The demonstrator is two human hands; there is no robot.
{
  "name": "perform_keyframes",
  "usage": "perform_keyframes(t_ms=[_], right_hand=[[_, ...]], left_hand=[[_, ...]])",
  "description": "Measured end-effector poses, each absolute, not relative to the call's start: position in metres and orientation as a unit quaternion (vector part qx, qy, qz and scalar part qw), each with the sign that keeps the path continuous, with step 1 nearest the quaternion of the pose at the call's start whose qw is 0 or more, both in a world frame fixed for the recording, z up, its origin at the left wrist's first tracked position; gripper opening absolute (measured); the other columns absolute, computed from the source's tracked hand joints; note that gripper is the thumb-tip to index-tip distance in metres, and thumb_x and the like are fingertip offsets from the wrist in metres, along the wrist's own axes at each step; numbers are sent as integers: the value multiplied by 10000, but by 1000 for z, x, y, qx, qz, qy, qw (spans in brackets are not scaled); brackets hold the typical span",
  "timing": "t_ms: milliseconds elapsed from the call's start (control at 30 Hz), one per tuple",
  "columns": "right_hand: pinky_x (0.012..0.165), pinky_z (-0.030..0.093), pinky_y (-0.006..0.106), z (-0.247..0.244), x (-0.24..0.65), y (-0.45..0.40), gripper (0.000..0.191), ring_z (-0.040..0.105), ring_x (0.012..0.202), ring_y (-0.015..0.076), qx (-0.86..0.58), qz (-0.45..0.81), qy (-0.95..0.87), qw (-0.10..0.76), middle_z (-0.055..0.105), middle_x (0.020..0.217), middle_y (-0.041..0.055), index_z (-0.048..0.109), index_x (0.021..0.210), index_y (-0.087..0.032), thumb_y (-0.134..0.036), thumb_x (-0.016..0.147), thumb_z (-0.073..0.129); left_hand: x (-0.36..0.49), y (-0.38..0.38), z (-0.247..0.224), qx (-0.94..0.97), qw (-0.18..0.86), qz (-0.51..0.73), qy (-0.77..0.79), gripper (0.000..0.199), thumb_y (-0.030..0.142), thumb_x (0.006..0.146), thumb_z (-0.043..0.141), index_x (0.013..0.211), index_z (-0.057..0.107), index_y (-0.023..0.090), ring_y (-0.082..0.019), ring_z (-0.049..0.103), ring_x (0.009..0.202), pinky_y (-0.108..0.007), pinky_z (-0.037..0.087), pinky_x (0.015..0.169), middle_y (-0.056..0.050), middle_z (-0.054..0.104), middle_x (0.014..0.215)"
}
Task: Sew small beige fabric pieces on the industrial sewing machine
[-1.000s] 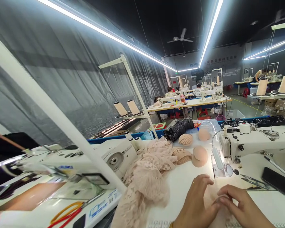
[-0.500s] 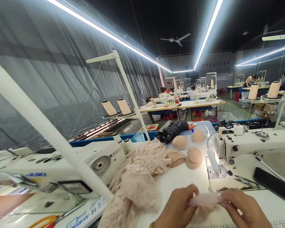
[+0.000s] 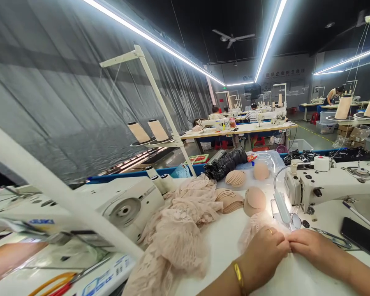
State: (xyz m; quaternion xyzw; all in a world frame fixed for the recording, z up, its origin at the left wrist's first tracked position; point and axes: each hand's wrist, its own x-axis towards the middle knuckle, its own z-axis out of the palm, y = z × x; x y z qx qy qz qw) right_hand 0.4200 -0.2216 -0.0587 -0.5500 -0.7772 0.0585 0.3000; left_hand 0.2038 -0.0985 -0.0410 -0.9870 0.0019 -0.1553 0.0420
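My left hand, with a gold bracelet at the wrist, is closed on a piece of pale pink lace. Close beside it, my right hand pinches the same lace, the fingertips of both hands nearly touching. They are just in front of the needle area of a white sewing machine, whose lamp lights the cloth. Part of the lace lies under my fingers and is hidden. Beyond the hands lies a beige moulded cup pad. Thread snips lie right of my right hand, partly covered by it.
A heap of lace fabric covers the table's left part. A black phone lies at right. Another sewing machine stands left behind a slanting white pole. Orange-handled scissors lie lower left. Several people sit or stand farther off.
Both hands have moved forward with the lace, up to the machine's needle area, and come closer together. The lace, stretched between them before, now spreads out left of the needle. The view has shifted slightly.
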Motion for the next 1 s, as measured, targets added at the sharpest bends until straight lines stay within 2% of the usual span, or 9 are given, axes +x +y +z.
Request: perform_keyframes(t_ms=[100, 200, 267, 367, 567, 700, 900, 1000], right_hand=[[939, 573, 346, -64, 433, -220, 388, 705, 1083, 234, -544, 50, -791, 274, 785, 1207, 39, 750, 1280, -309, -201, 1125, 410], [898, 552, 390, -72, 441, -224, 430, 654, 1041, 255, -550, 27, -794, 256, 746, 1172, 89, 725, 1283, -269, -101, 1068, 393], [827, 535, 381, -75, 444, -228, 422, 622, 944, 248, -562, 16, -788, 249, 716, 1079, 86, 722, 1244, -266, -73, 1041, 407], [811, 516, 371, -74, 446, -233, 413, 602, 904, 239, -571, 14, -784, 244, 689, 1046, 73, 719, 1244, -286, -73, 1033, 436], [799, 540, 367, -74, 446, -235, 469, 639, 934, 246, -579, 35, -787, 209, 687, 1068, 67, 653, 1377, -313, -70, 1037, 439], [803, 540, 378, -75, 446, -236, 444, 652, 971, 253, -590, 48, -781, 198, 687, 1099, 64, 653, 1341, -319, -75, 1044, 431], [782, 523, 367, -70, 445, -237, 394, 650, 940, 243, -592, 78, -773, 215, 693, 1072, 52, 668, 1262, -313, -83, 1047, 432], [788, 533, 371, -71, 445, -236, 408, 657, 962, 249, -588, 77, -778, 207, 690, 1098, 56, 650, 1278, -318, -79, 1044, 416]], left_hand=[[227, -90, -48, -991, 66, -117, -17, 128, 196, 955, 683, 876, 583, 195, -189, 568, 693, -356, 380, 623, -11, 662, 839], [233, -86, -51, -989, 67, -129, -6, 194, 156, 946, 641, 783, 544, 197, -172, 515, 665, -353, 329, 619, -17, 616, 807], [232, -87, -52, -986, 63, -154, 14, 202, 118, 952, 598, 775, 536, 192, -162, 499, 684, -354, 345, 662, -20, 610, 829], [231, -89, -54, -981, 53, -189, 9, 182, 122, 970, 580, 805, 544, 190, -161, 491, 695, -356, 346, 680, -12, 608, 823], [232, -93, -54, -974, 30, -221, -47, 149, 130, 914, 618, 829, 522, 207, -184, 523, 722, -353, 352, 675, -12, 627, 821], [232, -93, -55, -968, 29, -244, -53, 188, 144, 933, 607, 793, 502, 212, -187, 525, 714, -357, 354, 659, -9, 618, 790], [233, -90, -60, -972, 0, -235, -25, 159, 164, 1001, 602, 857, 544, 203, -181, 600, 773, -371, 400, 726, -2, 708, 926], [233, -88, -62, -976, -5, -215, -19, 178, 221, 1037, 614, 872, 552, 197, -178, 622, 773, -375, 416, 752, -1, 720, 918]])
